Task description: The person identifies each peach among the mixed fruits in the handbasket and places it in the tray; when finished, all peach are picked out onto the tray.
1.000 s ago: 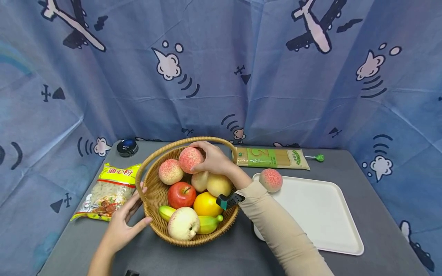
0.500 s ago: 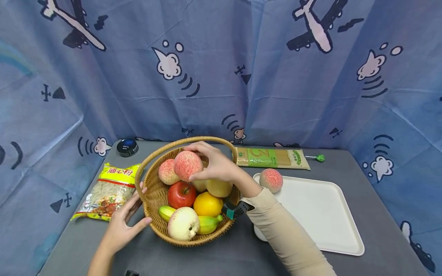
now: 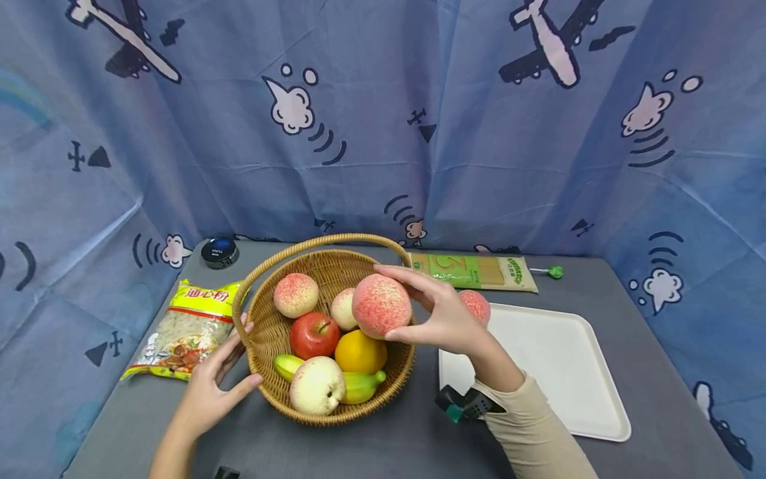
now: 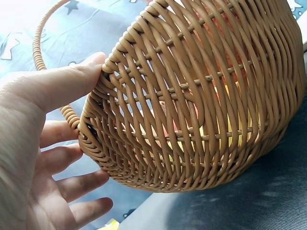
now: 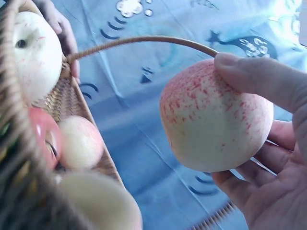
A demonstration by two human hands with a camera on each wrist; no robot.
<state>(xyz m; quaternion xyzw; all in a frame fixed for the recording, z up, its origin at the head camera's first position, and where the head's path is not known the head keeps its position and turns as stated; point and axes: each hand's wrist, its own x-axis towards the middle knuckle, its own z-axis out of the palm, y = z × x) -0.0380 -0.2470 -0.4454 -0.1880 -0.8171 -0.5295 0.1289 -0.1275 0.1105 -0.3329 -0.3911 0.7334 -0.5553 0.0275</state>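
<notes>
My right hand [image 3: 445,319] grips a red-speckled peach [image 3: 381,305] above the basket's right side; in the right wrist view the same peach [image 5: 211,120] sits between thumb and fingers. The wicker basket [image 3: 270,346] holds another peach [image 3: 296,295], a red apple [image 3: 314,335], an orange fruit [image 3: 360,352], a banana [image 3: 361,388] and pale fruits, including a cream one [image 3: 318,386] in front. My left hand [image 3: 209,389] rests against the basket's left side. In the left wrist view its thumb touches the woven rim, its other fingers stretched out near the handle base.
A white tray [image 3: 556,366] lies at the right, with a peach [image 3: 475,306] at its back left corner, partly behind my right hand. A noodle packet [image 3: 479,271] and green lollipop [image 3: 555,272] lie behind. A pasta bag [image 3: 185,332] and dark round tin [image 3: 219,253] are left.
My right hand has lifted the peach from the back of the basket and carried it right, toward the tray. The left hand stays at the basket's side.
</notes>
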